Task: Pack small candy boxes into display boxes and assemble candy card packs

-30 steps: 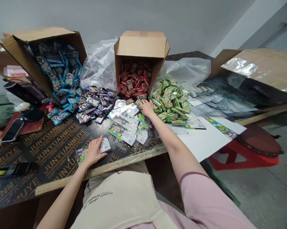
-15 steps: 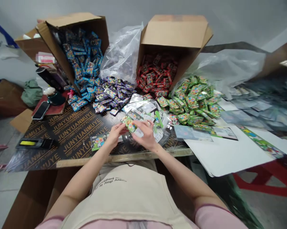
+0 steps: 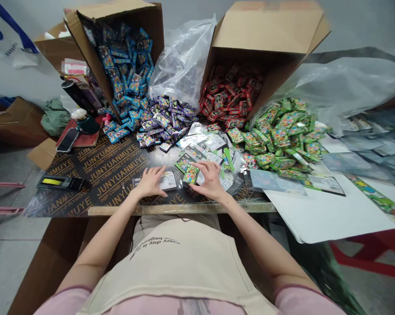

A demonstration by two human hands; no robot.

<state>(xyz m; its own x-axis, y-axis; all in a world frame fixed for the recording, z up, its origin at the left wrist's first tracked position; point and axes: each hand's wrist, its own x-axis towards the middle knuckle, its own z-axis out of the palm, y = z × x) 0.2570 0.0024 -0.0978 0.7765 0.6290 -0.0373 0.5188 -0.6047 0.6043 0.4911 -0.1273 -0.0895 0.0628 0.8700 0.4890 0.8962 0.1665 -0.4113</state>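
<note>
My left hand is spread with its fingers apart over a flat clear-wrapped card whose white printed side shows. The palm hides part of that card. My right hand has its thumb and fingertips around the edges of a small green packet with colourful round prints. Behind the packet lie loose black-and-green cards and a heap of clear plastic sleeves.
Behind stand a carton of blue packets and a carton of red ones. Purple packets and green packets are piled in front. A phone and black tape dispenser lie left; white board juts out right.
My left hand has let go of the small green packet and moved left onto the white-sided card. My right hand stays at the packet. The view has shifted.
</note>
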